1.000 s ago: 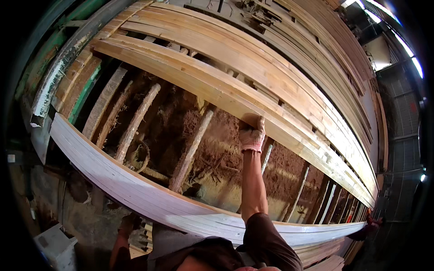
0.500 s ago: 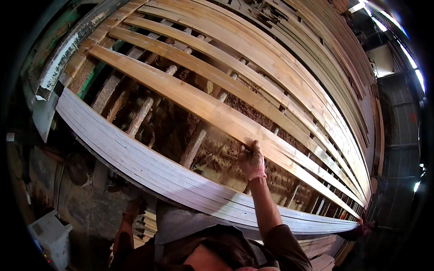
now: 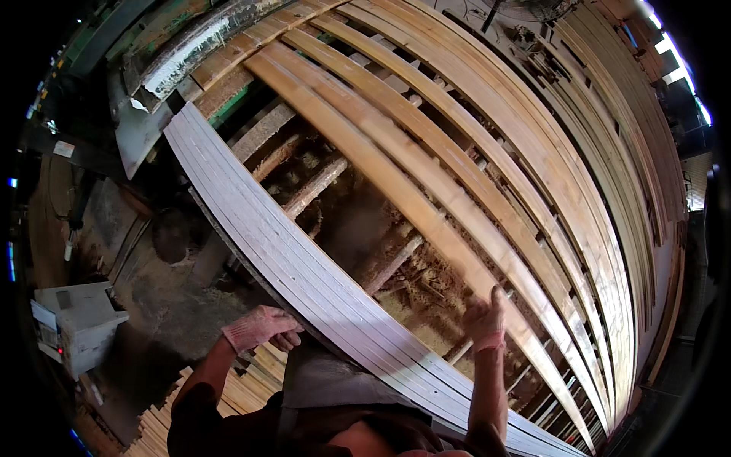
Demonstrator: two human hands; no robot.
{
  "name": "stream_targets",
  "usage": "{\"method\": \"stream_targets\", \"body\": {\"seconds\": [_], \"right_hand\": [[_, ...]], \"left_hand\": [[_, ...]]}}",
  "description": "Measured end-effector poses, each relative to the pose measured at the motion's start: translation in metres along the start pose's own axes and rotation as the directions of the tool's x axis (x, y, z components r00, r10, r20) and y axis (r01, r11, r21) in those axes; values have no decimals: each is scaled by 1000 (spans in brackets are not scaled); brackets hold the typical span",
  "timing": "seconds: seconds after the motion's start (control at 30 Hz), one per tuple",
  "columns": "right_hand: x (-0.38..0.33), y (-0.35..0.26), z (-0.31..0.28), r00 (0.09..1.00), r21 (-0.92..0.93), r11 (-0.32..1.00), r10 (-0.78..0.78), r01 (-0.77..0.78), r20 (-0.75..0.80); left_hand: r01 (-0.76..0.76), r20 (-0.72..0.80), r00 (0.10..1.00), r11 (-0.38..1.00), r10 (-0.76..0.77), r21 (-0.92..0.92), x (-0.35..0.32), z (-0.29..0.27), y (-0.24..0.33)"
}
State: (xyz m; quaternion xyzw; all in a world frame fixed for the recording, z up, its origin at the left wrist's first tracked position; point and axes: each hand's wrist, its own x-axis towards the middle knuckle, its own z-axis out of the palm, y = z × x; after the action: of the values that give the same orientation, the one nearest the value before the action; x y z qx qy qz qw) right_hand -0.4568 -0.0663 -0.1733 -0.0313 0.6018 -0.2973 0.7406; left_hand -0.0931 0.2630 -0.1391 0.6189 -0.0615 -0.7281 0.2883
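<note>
My right hand (image 3: 487,318), in a thin glove with a pink cuff, grips the near edge of a long tan wooden plank (image 3: 435,234). Its thumb lies over the top and the other fingers are partly hidden. Close behind this plank runs another plank (image 3: 407,164), nearly parallel. In a pinkish glove, my left hand (image 3: 263,329) is loosely closed beside the near edge of a row of white-faced boards (image 3: 308,283). I see nothing in its fingers. The row curves across between my body and the loose planks.
Several more planks (image 3: 525,126) lie beyond, across crossbars (image 3: 316,186) over brown debris. A worn, white-flecked machine part (image 3: 186,65) stands at the far left. At the left is a grey box (image 3: 80,320), and stacked wood strips (image 3: 171,407) lie below my left arm.
My left hand has risen to beside the white-faced boards. My right hand still holds a plank, now with another close behind it. The view has shifted, moving the boards across the picture.
</note>
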Motion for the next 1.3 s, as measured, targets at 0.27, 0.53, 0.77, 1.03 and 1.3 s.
{"method": "stream_targets", "body": {"seconds": [0.27,0.53,0.77,1.03,1.3], "right_hand": [[63,-82,43,938,-526,785,-200,326,283],[6,47,5,759,-939,-160,636,305,139],[35,-24,42,783,-971,-90,611,222,122],[-89,-37,45,670,-651,264,24,712,742],[-104,115,-42,967,-570,810,10,142,255]], "left_hand": [[43,-130,991,971,-13,236,7,15,29],[-97,-192,975,993,109,72,16,47,23],[-403,1,887,773,461,490,60,41,69],[-546,-192,664,643,723,536,144,69,90],[-435,-88,868,834,489,339,124,55,113]]}}
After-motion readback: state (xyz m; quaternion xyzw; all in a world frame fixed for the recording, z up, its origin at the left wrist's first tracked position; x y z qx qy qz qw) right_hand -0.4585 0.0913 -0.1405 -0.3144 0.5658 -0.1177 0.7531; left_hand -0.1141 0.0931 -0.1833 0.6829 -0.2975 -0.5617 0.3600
